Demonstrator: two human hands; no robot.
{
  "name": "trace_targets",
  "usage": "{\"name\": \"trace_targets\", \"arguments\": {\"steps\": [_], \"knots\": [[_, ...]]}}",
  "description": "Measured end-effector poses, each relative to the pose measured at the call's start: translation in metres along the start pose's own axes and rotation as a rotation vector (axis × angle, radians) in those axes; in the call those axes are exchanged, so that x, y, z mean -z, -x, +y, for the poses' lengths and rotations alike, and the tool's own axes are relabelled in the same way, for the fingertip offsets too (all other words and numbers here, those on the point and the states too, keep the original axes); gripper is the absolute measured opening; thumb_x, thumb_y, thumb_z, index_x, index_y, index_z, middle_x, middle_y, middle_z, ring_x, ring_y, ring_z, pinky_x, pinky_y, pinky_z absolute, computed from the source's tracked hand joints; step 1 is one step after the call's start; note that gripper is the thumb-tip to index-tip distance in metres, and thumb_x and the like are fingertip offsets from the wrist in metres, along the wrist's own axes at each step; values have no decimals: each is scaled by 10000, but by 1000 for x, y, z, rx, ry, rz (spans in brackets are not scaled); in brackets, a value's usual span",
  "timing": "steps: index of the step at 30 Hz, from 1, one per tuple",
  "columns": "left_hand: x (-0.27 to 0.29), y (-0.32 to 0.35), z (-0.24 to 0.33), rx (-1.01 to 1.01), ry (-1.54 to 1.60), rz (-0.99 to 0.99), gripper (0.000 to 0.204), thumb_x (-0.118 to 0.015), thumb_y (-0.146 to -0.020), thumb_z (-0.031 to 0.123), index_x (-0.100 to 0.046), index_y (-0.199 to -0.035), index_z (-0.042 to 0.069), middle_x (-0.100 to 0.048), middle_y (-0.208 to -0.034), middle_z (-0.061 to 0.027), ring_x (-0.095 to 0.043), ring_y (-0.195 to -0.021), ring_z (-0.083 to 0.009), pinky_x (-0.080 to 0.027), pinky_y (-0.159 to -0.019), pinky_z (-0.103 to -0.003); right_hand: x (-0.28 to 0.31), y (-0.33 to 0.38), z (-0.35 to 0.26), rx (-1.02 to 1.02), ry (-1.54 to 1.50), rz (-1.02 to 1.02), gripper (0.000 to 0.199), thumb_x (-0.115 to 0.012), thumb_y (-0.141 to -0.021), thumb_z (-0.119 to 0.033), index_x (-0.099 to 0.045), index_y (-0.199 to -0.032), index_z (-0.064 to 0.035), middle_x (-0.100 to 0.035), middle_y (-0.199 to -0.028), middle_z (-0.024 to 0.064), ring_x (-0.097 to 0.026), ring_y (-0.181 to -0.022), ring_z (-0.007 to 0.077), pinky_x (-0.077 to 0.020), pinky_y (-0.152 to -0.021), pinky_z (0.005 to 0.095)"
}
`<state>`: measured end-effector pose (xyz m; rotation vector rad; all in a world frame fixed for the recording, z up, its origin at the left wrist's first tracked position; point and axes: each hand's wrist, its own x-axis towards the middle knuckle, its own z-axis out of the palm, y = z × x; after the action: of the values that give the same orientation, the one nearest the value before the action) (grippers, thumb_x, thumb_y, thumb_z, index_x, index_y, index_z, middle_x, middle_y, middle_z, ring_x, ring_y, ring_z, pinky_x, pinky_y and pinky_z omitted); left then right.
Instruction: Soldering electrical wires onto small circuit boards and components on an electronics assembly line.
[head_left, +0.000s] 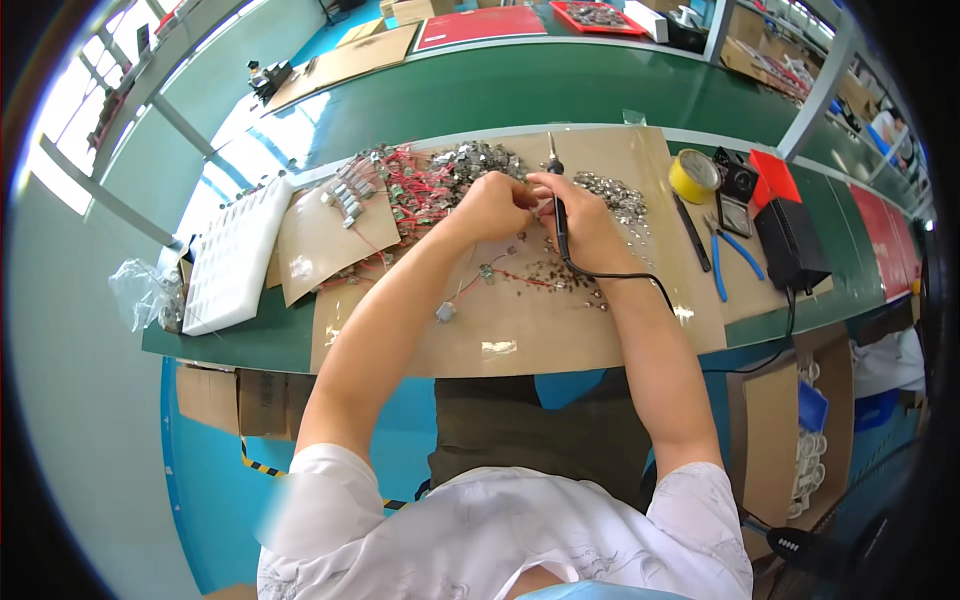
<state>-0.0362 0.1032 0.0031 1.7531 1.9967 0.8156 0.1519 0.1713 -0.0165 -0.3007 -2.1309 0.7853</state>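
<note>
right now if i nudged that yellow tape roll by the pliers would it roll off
Probably not: the yellow tape roll lies flat on its side on the cardboard sheet, so it should slide rather than roll. With its open middle it likely feels light. The blue-handled pliers beside it might stop it.

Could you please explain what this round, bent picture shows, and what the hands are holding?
It comes from a wide camera worn on the person's head, looking down, so straight edges curve. The two bare arms are the person's own. The right hand holds a soldering iron like a pen; the left hand pinches a small part, too tiny to identify. Both work over a cardboard sheet on a green bench. Around lie red-wired parts, a white foam tray, yellow tape and blue-handled pliers.
</note>
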Motion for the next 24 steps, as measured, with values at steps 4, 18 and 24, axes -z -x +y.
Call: {"name": "trace_targets", "arguments": {"steps": [4,18,24], "knots": [[-3,-5,15,-16,-91,-79,230,-810,-786,186,-834,-950,27,-795,-843,-157,-763,-753,-220,-597,-748,-370,10,8,4,16,68,-2,525,-616,-888,56,-590,-1397,-71,-742,-1188,215,-751,-1072,366,-600,-924,442],[13,29,18,5,-227,220,342,-916,-761,225,-806,-969,-23,-726,-736,-100,-657,-659,-175,-531,-653,-336,-1,14,1,-145,193,-95,570,-712,-766,34,-641,-1323,-62,-728,-1067,232,-693,-1053,454,-563,-928,502],[53,112,40,266,-214,72,389,-956,-722,267,-735,-831,-34,-664,-702,-87,-593,-637,-167,-487,-617,-341,-11,5,-2,-80,209,-149,510,-644,-796,18,-670,-1290,-107,-723,-1035,256,-697,-1019,468,-567,-883,533]]}}
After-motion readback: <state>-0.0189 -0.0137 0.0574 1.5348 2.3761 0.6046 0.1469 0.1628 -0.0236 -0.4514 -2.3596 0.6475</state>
